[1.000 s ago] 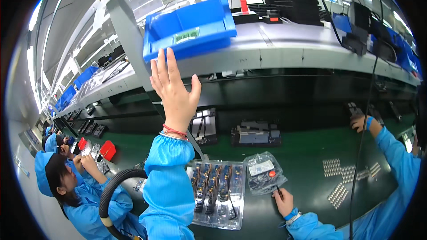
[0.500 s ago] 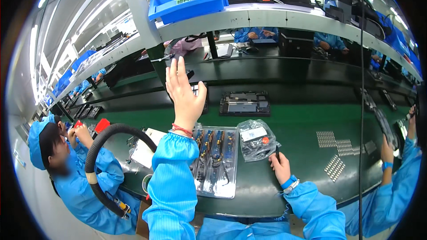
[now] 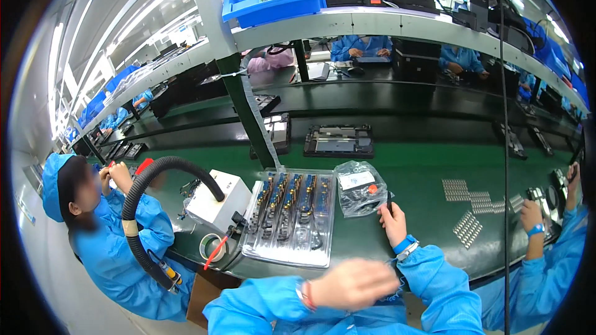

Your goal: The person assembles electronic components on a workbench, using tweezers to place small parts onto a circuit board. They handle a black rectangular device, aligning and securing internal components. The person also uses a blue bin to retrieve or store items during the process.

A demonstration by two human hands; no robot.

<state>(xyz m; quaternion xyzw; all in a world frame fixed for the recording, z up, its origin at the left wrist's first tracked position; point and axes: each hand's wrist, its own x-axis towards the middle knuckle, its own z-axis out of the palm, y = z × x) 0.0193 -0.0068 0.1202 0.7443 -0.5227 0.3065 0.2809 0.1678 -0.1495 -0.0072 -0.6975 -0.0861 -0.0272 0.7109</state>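
Strip lights (image 3: 57, 74) cross the ceiling above a long dark green surface (image 3: 413, 161). On the left sits a blue-clad co-worker (image 3: 118, 260); beside them a black hose (image 3: 169, 164) arches to a white box (image 3: 217, 203) with faint dark marks. Above, a blue bin (image 3: 301, 3) bears a green label with dark characters. Below it, a clear tray (image 3: 287, 262) carries rows of small blue-and-black parts.

The left hand (image 3: 354, 283) is blurred near the surface's front edge; whether its fingers are spread or together, I cannot tell. Beyond it lies a clear bag (image 3: 366, 203) with a white label (print too small to read) and an orange-red dot. Just beside the bag, the right hand's (image 3: 393, 224) fingers pinch a black pen-like tool (image 3: 389, 200). A light, steady pinch seems best, with the tip kept off the thin film. Farther right lie silvery metal pieces (image 3: 467, 229).
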